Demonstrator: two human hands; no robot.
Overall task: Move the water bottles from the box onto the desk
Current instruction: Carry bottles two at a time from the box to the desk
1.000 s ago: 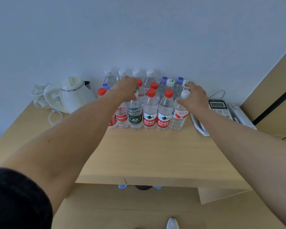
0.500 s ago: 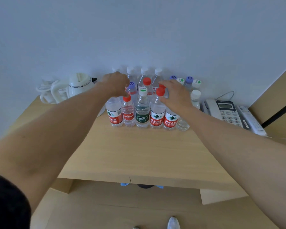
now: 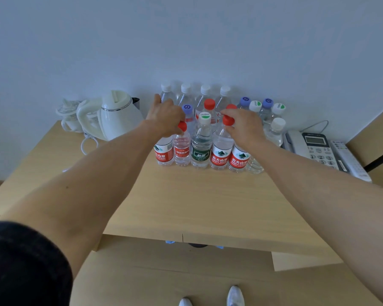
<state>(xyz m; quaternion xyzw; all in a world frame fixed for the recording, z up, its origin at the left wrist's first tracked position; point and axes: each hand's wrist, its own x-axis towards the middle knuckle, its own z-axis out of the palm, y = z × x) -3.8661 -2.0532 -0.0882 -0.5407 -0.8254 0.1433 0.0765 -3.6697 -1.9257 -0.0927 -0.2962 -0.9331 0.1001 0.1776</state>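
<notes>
On the light wooden table, the left hand and right hand each pinch a clear red-capped plastic water bottle.

Desk front bare; bottles crowd the back.

Both arms outstretched, left hand and right hand fingers curled downward.

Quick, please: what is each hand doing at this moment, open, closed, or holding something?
Left hand: fingers curled over the top of a clear plastic red-labelled bottle in the front row.
Right hand: pinching the red cap of another clear plastic bottle.
</notes>
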